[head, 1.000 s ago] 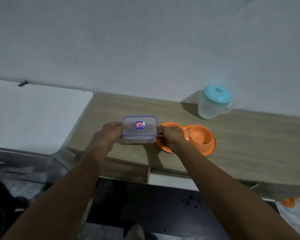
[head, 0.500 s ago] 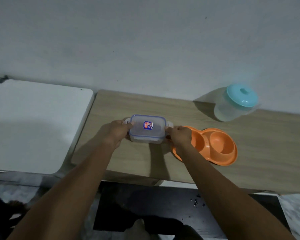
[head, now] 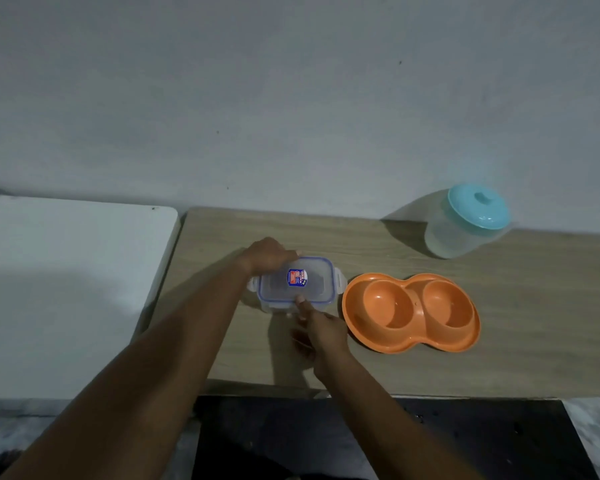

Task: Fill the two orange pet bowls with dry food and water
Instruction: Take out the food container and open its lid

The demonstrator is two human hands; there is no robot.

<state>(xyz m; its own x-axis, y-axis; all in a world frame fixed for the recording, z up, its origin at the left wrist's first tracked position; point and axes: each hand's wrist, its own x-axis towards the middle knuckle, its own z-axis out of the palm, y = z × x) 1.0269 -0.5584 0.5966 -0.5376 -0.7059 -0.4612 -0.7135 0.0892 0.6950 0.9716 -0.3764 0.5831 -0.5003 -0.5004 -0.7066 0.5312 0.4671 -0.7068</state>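
A clear food container (head: 297, 284) with a blue-rimmed snap lid and a sticker stands on the wooden table (head: 534, 306). Its two end flaps stick out sideways. My left hand (head: 269, 254) lies over its far left corner, fingers curled on the lid edge. My right hand (head: 321, 325) is at the near long side, thumb on the lid rim. The orange double pet bowl (head: 411, 313) sits just right of the container, both wells empty. A translucent jug with a teal lid (head: 466, 221) stands at the back right by the wall.
A white surface (head: 70, 289) adjoins the table on the left. The grey wall runs right behind the table. Below the table's front edge lies dark floor (head: 395, 441).
My hands have left the container's two ends: the left now rests on its far corner, the right on its near side. The container sits on the table with the end flaps out.
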